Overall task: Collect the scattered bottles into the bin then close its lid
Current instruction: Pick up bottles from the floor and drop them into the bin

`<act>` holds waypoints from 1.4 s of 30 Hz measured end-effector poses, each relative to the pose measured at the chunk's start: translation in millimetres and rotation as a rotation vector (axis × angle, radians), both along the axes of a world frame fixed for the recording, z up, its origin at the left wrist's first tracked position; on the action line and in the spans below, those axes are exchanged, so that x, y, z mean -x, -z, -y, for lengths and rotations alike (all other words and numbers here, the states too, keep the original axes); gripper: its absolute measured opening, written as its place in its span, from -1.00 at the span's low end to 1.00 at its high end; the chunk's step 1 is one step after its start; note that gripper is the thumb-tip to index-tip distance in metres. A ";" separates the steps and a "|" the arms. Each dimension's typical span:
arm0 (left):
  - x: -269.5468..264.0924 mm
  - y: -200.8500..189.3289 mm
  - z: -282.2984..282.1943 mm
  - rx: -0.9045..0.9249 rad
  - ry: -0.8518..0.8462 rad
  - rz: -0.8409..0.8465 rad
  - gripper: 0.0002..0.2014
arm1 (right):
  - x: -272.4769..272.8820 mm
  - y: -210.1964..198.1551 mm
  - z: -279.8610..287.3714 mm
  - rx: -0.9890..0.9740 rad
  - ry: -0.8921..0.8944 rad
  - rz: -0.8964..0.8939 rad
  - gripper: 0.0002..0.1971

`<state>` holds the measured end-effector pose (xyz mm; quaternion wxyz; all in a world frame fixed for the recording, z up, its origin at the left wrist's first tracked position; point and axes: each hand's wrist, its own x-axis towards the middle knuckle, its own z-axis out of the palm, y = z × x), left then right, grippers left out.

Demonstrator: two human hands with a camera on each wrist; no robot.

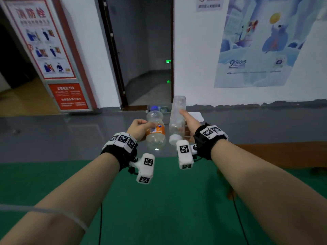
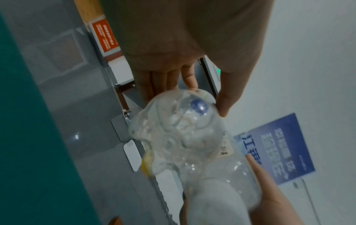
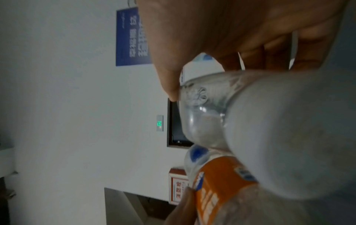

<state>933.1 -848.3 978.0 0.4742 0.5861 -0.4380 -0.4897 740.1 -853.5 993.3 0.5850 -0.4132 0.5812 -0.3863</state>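
Note:
My left hand (image 1: 139, 128) grips a clear bottle with an orange label and blue cap (image 1: 155, 135) around its middle, cap pointing away from me. The left wrist view looks at this bottle's base (image 2: 177, 134), with the fingers (image 2: 190, 79) curled over it. My right hand (image 1: 190, 121) holds a taller clear bottle (image 1: 177, 119) with its white cap (image 1: 174, 139) pointing toward me; that cap (image 3: 289, 137) fills the right wrist view. Both bottles are held side by side in the air. Beyond them on the floor is a clear bin (image 1: 164, 109), mostly hidden, with its white lid (image 1: 196, 116) lying to its right.
Green matting (image 1: 168, 200) covers the floor under my arms, and grey floor (image 1: 70, 131) lies ahead of it. An open dark doorway (image 1: 146, 68) is straight behind the bin. A red fire-hydrant cabinet (image 1: 69, 96) is at the left and a blue poster (image 1: 256, 50) hangs on the right wall.

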 end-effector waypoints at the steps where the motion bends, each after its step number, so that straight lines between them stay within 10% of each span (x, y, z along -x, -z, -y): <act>1: -14.5 5.7 27.3 -0.011 -0.046 0.007 -0.34 | -14.5 4.6 29.7 -0.015 -0.029 -0.011 -0.17; 12: -123.3 71.8 398.5 -0.093 -0.109 0.025 -0.62 | -94.7 79.5 396.6 -0.147 -0.080 -0.164 -0.06; 18: -102.1 33.4 615.1 -0.080 -0.027 0.020 -0.63 | -64.6 41.9 581.3 -0.067 0.061 -0.062 -0.43; 25: -73.8 98.5 830.7 -0.141 -0.007 0.016 -0.74 | -32.3 92.1 803.3 -0.195 0.167 -0.019 -0.52; 42: -160.9 167.6 1287.3 -0.335 -0.131 0.082 -0.72 | -92.0 176.9 1295.4 -0.377 0.029 -0.211 0.11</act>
